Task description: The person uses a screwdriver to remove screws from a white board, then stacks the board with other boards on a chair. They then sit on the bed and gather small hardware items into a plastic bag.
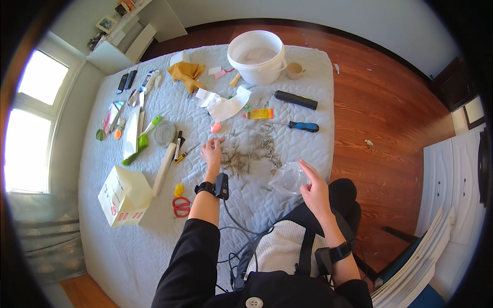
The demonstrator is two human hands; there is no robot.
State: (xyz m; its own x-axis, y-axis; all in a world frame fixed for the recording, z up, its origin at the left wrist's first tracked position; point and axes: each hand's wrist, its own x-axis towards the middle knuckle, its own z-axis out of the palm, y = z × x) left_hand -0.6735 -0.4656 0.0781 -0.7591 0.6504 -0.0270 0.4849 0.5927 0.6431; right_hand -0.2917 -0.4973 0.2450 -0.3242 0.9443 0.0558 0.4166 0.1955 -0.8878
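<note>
the left hand [211, 152] rested, fingers spread and holding nothing, at the edge of the pile of metal screws [250, 151] on the quilted mattress [154, 226], too many to count. the right hand [314, 189] gripped one clear plastic bag [288, 178], apparently holding it open. one screwdriver [295, 125] lay beyond.

Pile of grey metal screws [251, 151], scattered loose on quilted bed cover, mid-bed. Clear plastic bag [289, 178], crumpled, mouth open, lying just right of pile.
</note>
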